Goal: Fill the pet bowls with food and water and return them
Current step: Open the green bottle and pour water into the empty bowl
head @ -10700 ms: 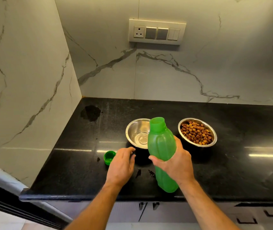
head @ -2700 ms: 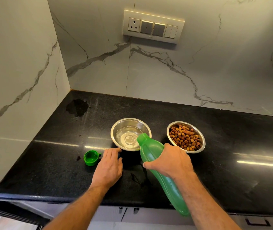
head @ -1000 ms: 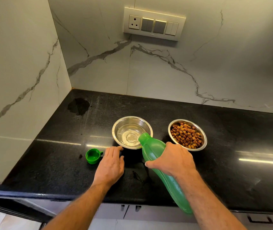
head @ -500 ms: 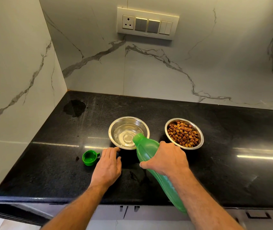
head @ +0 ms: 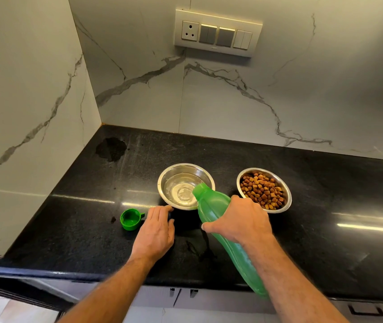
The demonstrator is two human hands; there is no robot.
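Two steel bowls stand side by side on the black counter (head: 325, 241). The left bowl (head: 174, 173) holds a shallow pool of water. The right bowl (head: 264, 190) is full of brown kibble. My right hand (head: 241, 221) grips a green plastic bottle (head: 211, 206) tilted steeply, its open mouth over the left bowl's near rim. My left hand (head: 156, 229) lies flat on the counter, fingertips touching the left bowl's near edge. The bottle's green cap (head: 130, 219) lies open side up just left of that hand.
A wet patch (head: 111, 149) darkens the counter's back left corner, and small splashes (head: 197, 248) lie between my hands. Marble walls close the left and back sides. A switch panel (head: 217, 32) hangs on the back wall. Drawer fronts (head: 367, 310) sit below the counter edge.
The bottle stays tilted over the left bowl as in the last second. Water in that bowl has risen since ten seconds ago, when the bottle stood upright. My left hand has not moved.
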